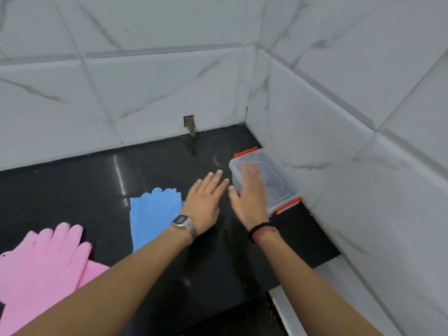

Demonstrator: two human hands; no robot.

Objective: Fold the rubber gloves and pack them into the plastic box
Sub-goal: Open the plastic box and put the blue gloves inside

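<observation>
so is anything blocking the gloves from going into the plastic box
Yes: the plastic box has its clear lid on, with red clips at both ends. The right hand reaches over it. The blue glove and pink gloves lie flat on the counter, unfolded.

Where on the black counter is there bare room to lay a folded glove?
Bare counter lies between the back wall and the blue glove, also near the front edge between the forearms. It is crowded around the plastic box by the right wall, where both hands reach.
</observation>
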